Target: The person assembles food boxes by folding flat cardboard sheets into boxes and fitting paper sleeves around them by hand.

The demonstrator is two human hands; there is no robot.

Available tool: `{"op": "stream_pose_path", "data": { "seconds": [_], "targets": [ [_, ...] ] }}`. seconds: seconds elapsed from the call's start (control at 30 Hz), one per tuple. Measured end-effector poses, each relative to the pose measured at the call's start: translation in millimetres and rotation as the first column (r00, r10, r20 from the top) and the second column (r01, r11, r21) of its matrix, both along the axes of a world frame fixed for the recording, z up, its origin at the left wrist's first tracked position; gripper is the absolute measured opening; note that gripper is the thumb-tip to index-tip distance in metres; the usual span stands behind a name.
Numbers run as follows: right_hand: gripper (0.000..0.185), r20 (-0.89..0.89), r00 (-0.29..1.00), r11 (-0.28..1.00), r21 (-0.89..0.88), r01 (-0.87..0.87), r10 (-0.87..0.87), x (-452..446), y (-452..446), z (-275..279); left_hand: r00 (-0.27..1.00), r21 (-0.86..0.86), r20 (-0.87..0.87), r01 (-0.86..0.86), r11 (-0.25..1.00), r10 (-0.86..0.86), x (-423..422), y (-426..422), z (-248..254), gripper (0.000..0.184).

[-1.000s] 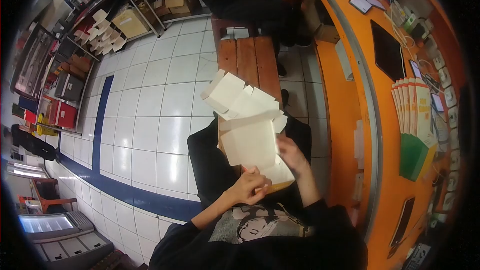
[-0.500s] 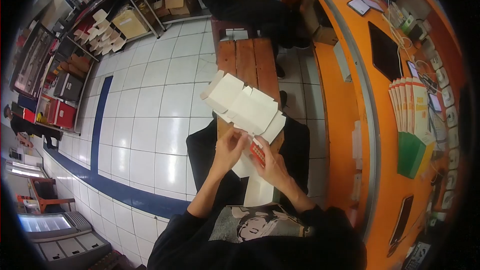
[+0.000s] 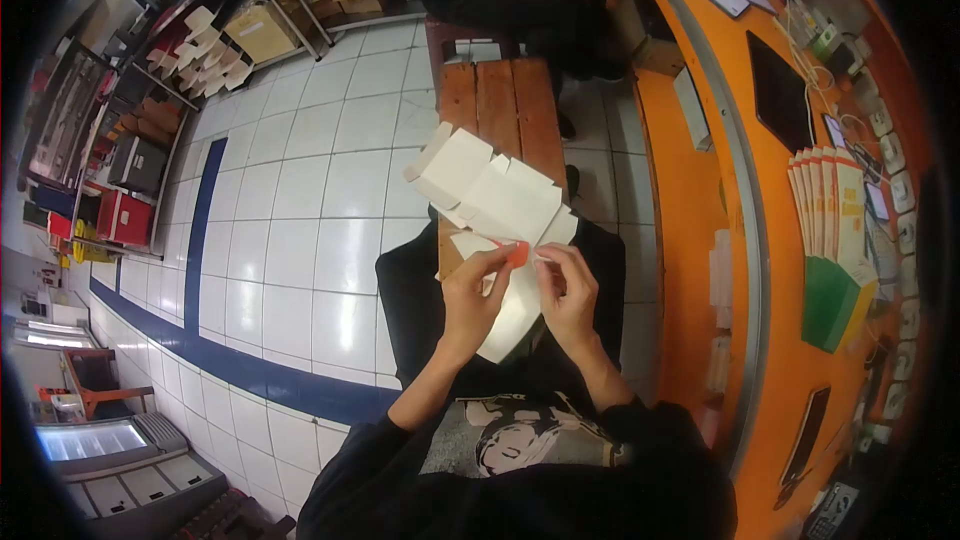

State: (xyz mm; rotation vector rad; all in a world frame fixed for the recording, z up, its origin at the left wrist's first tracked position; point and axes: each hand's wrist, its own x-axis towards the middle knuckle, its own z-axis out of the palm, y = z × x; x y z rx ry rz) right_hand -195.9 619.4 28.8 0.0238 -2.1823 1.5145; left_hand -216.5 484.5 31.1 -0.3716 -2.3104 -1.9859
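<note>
A partly folded cardboard carton (image 3: 500, 190), its pale unprinted inside facing up, lies over my lap and the end of a wooden bench (image 3: 505, 95). My left hand (image 3: 472, 300) pinches a red printed flap (image 3: 518, 254) of it between thumb and fingertips. Just to the right, my right hand (image 3: 568, 290) has its fingers curled, with the fingertips pressed at the carton's edge. A lower pale panel (image 3: 513, 325) hangs down between my wrists. What lies beneath the carton is hidden.
To the right runs an orange counter (image 3: 735, 340) bearing a fanned stack of printed cartons (image 3: 830, 205), a black tablet (image 3: 778, 90), phones and cables. Another person (image 3: 490, 5) sits beyond the bench with a carton. Shelves with boxes (image 3: 262, 30) stand at the back left.
The red printed part has passed from my right hand to my left fingertips. My right hand has shifted right and up, and the lower panel has swung upward.
</note>
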Motion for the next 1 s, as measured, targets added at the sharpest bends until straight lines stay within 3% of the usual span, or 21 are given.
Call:
{"op": "stream_pose_path", "data": {
  "seconds": [0.03,0.07,0.1,0.17,0.23,0.33,0.4,0.5,0.73,0.9,1.0],
  "targets": [
    [0.012,-0.072,0.997,1.000,0.001,-0.012,0.012,0,0,-5,1.000,-0.002,0.010,0.001,1.000,-0.001,1,0,-3,0.022],
    [0.009,-0.020,1.000,0.994,-0.111,-0.017,0.015,1,1,-9,0.997,-0.076,-0.069,-0.043,0.996,0.038,2,1,-7,0.022],
    [0.009,-0.014,1.000,0.994,-0.111,-0.015,0.014,2,1,-11,0.986,-0.146,-0.152,-0.092,0.985,0.070,2,1,-9,0.021],
    [0.005,0.022,1.000,0.951,-0.309,0.005,0.002,2,1,-14,0.981,-0.130,-0.178,-0.107,0.986,0.083,4,3,-11,0.023],
    [0.005,0.049,0.999,0.959,-0.282,0.011,0.003,4,3,-16,0.974,-0.113,-0.206,-0.125,0.986,0.100,6,5,-10,0.024],
    [0.004,0.067,0.997,0.950,-0.312,-0.011,0.033,2,1,-10,0.973,-0.071,-0.161,-0.178,0.981,0.165,9,13,-9,0.024],
    [0.004,0.063,0.996,0.929,-0.369,-0.029,0.056,1,-4,-6,0.972,0.169,-0.044,-0.222,0.960,0.233,13,17,-10,0.025],
    [0.004,0.023,0.998,0.920,-0.390,-0.041,0.054,1,-8,-6,0.982,0.226,0.001,-0.182,0.957,0.187,12,18,-9,0.026],
    [0.006,0.041,0.993,0.900,-0.428,-0.084,0.113,1,-4,-4,0.987,0.262,0.076,-0.158,0.952,0.143,12,15,-14,0.025],
    [0.009,0.095,0.979,0.883,-0.454,-0.117,0.179,1,2,-3,0.976,0.393,0.195,-0.170,0.904,0.099,10,15,-18,0.022],
    [0.009,0.097,0.971,0.897,-0.412,-0.161,0.219,-1,5,-3,0.974,0.299,0.205,-0.155,0.942,0.095,11,11,-17,0.019]
  ]
}}
